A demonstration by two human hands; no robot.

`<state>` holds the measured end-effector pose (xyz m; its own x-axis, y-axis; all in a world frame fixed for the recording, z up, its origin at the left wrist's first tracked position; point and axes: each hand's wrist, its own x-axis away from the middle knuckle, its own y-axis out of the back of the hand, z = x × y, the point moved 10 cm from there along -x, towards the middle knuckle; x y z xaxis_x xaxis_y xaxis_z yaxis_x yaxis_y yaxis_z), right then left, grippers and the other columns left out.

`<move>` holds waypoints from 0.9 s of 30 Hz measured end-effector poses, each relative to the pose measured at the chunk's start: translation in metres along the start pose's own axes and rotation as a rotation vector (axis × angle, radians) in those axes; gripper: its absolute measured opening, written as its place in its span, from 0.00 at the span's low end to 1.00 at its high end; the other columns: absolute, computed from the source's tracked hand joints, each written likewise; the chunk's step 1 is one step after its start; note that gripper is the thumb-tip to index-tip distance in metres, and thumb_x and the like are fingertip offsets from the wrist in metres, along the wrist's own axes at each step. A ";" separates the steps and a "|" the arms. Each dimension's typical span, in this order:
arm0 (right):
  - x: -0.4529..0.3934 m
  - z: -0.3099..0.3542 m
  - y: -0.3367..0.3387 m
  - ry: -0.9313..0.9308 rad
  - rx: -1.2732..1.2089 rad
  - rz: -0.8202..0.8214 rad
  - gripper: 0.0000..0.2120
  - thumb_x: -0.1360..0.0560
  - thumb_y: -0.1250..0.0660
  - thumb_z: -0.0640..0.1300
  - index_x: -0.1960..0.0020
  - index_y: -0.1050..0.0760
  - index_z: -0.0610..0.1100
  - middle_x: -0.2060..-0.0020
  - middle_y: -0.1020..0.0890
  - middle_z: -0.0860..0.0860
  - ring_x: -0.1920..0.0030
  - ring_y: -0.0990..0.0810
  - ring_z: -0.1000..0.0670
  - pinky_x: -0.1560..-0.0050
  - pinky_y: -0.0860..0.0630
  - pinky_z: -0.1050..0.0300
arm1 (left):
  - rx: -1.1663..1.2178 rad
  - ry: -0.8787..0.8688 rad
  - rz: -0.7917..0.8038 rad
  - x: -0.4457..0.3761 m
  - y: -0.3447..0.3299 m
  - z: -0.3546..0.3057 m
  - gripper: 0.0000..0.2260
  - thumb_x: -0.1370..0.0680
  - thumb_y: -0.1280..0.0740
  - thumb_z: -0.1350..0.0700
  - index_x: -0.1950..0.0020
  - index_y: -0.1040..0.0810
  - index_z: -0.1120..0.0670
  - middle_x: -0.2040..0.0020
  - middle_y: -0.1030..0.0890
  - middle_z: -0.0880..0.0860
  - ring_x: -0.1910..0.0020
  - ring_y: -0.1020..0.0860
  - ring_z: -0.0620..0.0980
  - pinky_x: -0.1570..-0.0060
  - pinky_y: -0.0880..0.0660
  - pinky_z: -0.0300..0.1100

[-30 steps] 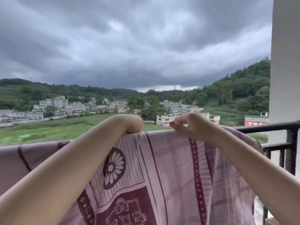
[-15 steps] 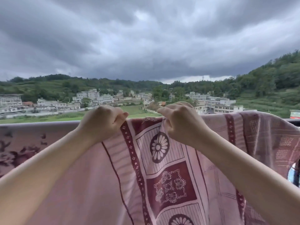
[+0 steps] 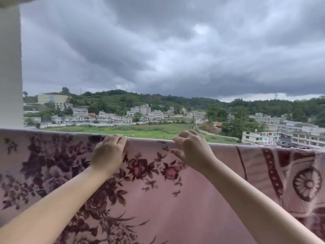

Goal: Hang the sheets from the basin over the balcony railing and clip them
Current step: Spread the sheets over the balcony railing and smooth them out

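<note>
Fingers (image 3: 116, 138) hooked over pink sheet (image 3: 158, 199); white pillar (image 3: 10, 67) left.

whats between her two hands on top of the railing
In the head view, only a bare stretch of the pink floral sheet lies between the left hand and the right hand; no clip shows there.

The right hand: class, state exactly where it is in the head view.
The right hand sits just right of centre, fingers curled over the top edge of the pink floral sheet, beside the left hand.
</note>
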<state>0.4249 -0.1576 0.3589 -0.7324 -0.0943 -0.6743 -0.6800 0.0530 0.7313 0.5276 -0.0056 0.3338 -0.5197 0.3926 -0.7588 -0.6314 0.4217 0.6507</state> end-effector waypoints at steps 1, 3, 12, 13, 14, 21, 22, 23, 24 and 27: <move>-0.008 0.003 -0.005 -0.012 -0.013 0.006 0.13 0.28 0.34 0.46 0.49 0.22 0.38 0.55 0.24 0.46 0.48 0.27 0.46 0.48 0.30 0.56 | -0.031 -0.031 -0.009 -0.002 0.000 0.012 0.17 0.35 0.28 0.70 0.48 0.21 0.63 0.53 0.17 0.61 0.54 0.19 0.61 0.61 0.20 0.54; -0.019 0.003 -0.009 -0.019 -0.084 0.026 0.10 0.30 0.31 0.43 0.58 0.20 0.35 0.63 0.29 0.50 0.58 0.27 0.49 0.56 0.33 0.61 | -0.072 -0.117 -0.058 -0.007 0.003 0.026 0.15 0.40 0.26 0.72 0.55 0.18 0.64 0.61 0.16 0.60 0.63 0.18 0.59 0.74 0.20 0.49; -0.023 0.011 -0.006 0.117 0.118 -0.029 0.09 0.33 0.30 0.35 0.69 0.28 0.37 0.71 0.24 0.45 0.70 0.32 0.54 0.72 0.24 0.56 | 0.090 -0.317 -0.089 -0.022 0.004 0.035 0.05 0.34 0.29 0.71 0.64 0.20 0.62 0.71 0.20 0.56 0.77 0.22 0.54 0.83 0.25 0.42; -0.022 0.012 -0.007 0.114 0.168 -0.029 0.09 0.32 0.31 0.35 0.68 0.29 0.38 0.71 0.25 0.45 0.70 0.34 0.55 0.74 0.28 0.59 | 0.168 -0.279 -0.099 -0.026 0.005 0.041 0.04 0.31 0.32 0.70 0.62 0.20 0.64 0.68 0.20 0.59 0.74 0.21 0.56 0.79 0.22 0.45; -0.023 0.013 -0.009 0.113 0.205 -0.011 0.08 0.32 0.32 0.35 0.67 0.30 0.39 0.71 0.26 0.46 0.71 0.35 0.56 0.75 0.32 0.62 | 0.248 -0.229 -0.109 -0.032 0.006 0.046 0.05 0.27 0.36 0.70 0.59 0.21 0.65 0.65 0.20 0.61 0.70 0.20 0.57 0.71 0.20 0.48; -0.071 0.035 -0.028 0.000 -0.012 0.211 0.10 0.26 0.38 0.49 0.57 0.24 0.43 0.63 0.20 0.48 0.65 0.23 0.49 0.60 0.22 0.57 | 0.525 0.063 -0.248 -0.099 0.021 0.067 0.10 0.23 0.43 0.66 0.46 0.25 0.66 0.47 0.22 0.65 0.47 0.25 0.60 0.52 0.35 0.39; -0.079 0.037 -0.035 -0.014 -0.029 0.252 0.10 0.26 0.38 0.47 0.66 0.27 0.47 0.68 0.22 0.49 0.68 0.24 0.49 0.61 0.22 0.57 | 0.526 0.074 -0.275 -0.109 0.022 0.068 0.10 0.22 0.44 0.66 0.46 0.26 0.66 0.46 0.23 0.65 0.47 0.26 0.60 0.53 0.35 0.39; -0.089 0.034 -0.037 -0.046 -0.011 0.251 0.15 0.26 0.38 0.44 0.71 0.32 0.51 0.72 0.25 0.51 0.70 0.26 0.51 0.61 0.22 0.58 | 0.509 0.067 -0.300 -0.116 0.023 0.068 0.10 0.22 0.45 0.66 0.46 0.26 0.66 0.46 0.24 0.65 0.47 0.26 0.59 0.53 0.35 0.38; -0.100 0.026 -0.034 -0.105 0.043 0.216 0.18 0.25 0.39 0.40 0.72 0.35 0.51 0.74 0.28 0.53 0.71 0.28 0.53 0.61 0.23 0.59 | 0.485 0.043 -0.321 -0.122 0.024 0.067 0.10 0.22 0.45 0.65 0.46 0.26 0.65 0.47 0.24 0.65 0.49 0.26 0.58 0.53 0.35 0.38; -0.137 0.000 0.000 -0.234 0.252 -0.087 0.14 0.26 0.41 0.35 0.70 0.30 0.42 0.71 0.25 0.48 0.69 0.26 0.50 0.64 0.25 0.56 | 0.451 -0.051 -0.333 -0.141 0.021 0.069 0.09 0.22 0.46 0.67 0.50 0.26 0.65 0.54 0.29 0.61 0.65 0.32 0.50 0.58 0.32 0.41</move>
<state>0.5252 -0.1444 0.4508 -0.6395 0.1198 -0.7594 -0.7054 0.3014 0.6415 0.6275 0.0040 0.4565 -0.2988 0.2124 -0.9304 -0.4428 0.8327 0.3323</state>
